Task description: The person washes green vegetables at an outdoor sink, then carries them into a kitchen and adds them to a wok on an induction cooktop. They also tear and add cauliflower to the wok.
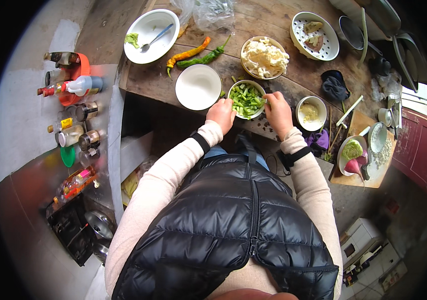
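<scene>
A small white bowl [259, 114] of chopped green vegetable pieces [246, 100] stands near the table's front edge. My left hand [221, 115] is closed at the left side of its rim, fingers curled against it. On the opposite side my right hand [278, 113] closes on the rim, thumb and forefinger at the edge. My fingertips are partly hidden. Just left of my left hand sits an empty white bowl [198, 87]. A bowl of torn whitish food [265, 57] is right behind the greens. Right of my right hand stands a small bowl with yellowish paste [310, 113].
A white basin [152, 36] holding a spoon is at the back left, beside orange and green peppers [191, 55]. A perforated bowl [314, 36] stands back right. On the right lies a cutting board [363, 150] bearing vegetables. Bottles and jars [73, 110] line the left.
</scene>
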{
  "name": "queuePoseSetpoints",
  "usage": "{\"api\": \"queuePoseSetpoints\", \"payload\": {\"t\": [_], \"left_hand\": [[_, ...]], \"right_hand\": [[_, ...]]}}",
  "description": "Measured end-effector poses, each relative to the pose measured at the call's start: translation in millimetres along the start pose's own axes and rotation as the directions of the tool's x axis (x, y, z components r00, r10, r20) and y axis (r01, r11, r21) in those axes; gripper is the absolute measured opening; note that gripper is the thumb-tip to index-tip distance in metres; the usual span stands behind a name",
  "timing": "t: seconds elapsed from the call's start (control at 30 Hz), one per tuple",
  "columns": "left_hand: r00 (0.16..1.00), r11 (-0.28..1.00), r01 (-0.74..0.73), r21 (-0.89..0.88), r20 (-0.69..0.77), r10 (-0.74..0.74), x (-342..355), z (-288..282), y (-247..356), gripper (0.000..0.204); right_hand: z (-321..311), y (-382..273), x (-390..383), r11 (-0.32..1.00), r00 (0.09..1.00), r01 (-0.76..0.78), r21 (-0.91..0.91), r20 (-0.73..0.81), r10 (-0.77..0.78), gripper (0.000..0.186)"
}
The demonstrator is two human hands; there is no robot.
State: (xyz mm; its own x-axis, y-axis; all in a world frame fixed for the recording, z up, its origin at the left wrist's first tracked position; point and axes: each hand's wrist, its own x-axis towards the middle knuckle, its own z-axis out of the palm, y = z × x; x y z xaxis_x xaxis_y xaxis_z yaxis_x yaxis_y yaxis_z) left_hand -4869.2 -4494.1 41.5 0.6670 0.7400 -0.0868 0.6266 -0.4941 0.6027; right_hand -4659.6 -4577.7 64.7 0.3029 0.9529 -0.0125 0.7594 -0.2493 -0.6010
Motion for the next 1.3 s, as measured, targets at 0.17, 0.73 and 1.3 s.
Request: {"api": "queuePoseSetpoints", "payload": {"t": [0.17,0.73,1.3], "left_hand": [[0.999,1.0,0.0,0.017,0.037,-0.001,7,0,7,0.022],[0.959,0.903,0.282,-0.323,0.094,-0.266,-16,-3,0,0.024],[0.964,0.814,0.267,-0.516,0.14,-0.227,-9,-11,3,0.008]], "right_hand": [[19,-16,9,0.949,0.985,0.077,-0.305,0.169,-0.026,0.024],[17,-22,17,0.989,0.971,0.081,-0.121,0.232,-0.051,0.031],[26,-33,32,0.985,0.983,0.156,0.08,0.086,-0.163,0.018]]}}
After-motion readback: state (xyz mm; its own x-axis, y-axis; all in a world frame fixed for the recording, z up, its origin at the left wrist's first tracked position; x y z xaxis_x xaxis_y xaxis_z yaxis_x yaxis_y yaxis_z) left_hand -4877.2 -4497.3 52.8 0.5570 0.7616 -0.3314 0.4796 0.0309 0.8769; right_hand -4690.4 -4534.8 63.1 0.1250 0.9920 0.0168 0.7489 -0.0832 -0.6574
